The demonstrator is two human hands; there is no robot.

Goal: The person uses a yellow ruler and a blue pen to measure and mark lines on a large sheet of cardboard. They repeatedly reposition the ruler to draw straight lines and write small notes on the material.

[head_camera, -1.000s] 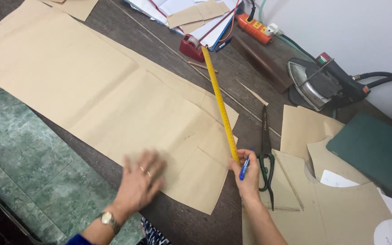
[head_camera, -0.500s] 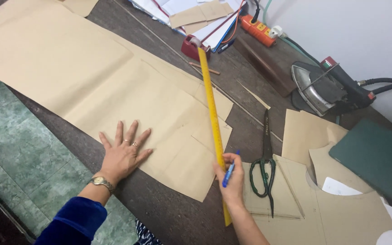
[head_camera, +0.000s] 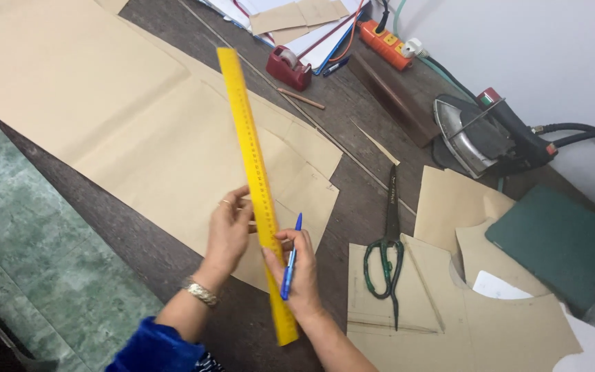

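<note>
Between left hand (head_camera: 228,231) and right hand (head_camera: 297,272): yellow ruler (head_camera: 255,186).

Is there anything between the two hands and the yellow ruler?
No. Both hands already hold the ruler: the left hand at its left edge, the right hand at its right edge, with a blue pen in its fingers.

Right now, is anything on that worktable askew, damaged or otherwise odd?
Nothing looks damaged or spilled. The yellow ruler is lifted off the brown paper pattern, held by the left hand and the right hand, which also grips a blue pen. The scissors lie closed on the table.
</note>
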